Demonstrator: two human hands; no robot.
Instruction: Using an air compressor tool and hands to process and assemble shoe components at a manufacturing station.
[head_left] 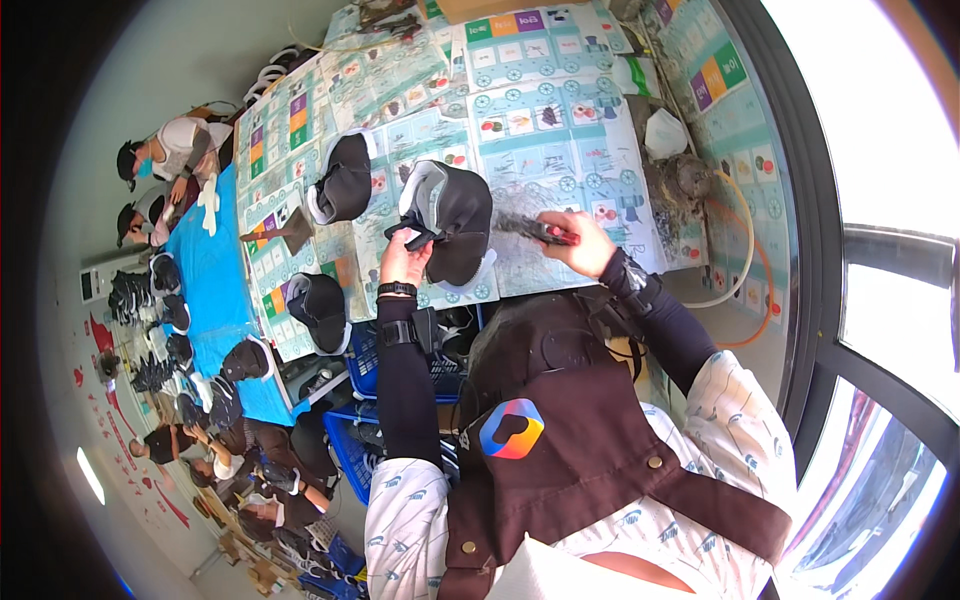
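A black shoe (461, 225) with a pale grey lining and a white sole edge stands on the paper-covered table in front of me. My left hand (404, 262) pinches a dark flap at its near left side, perhaps the tongue. To the right of the shoe and apart from it, my right hand (580, 243) is closed around a dark tool with a red handle (528, 227); its head is blurred, so its kind is unclear. Another black shoe (342, 178) sits beyond to the left, and a further one (318, 312) rests at the table's near left edge.
Printed paper sheets cover the table (535, 130). A flat-headed brown tool (289, 232) lies at the left. Hoses (748, 240) hang at the right beside the window frame. Blue baskets (347, 440) stand below. Further left, a blue-covered table (212, 290) borders several shoes and people at work.
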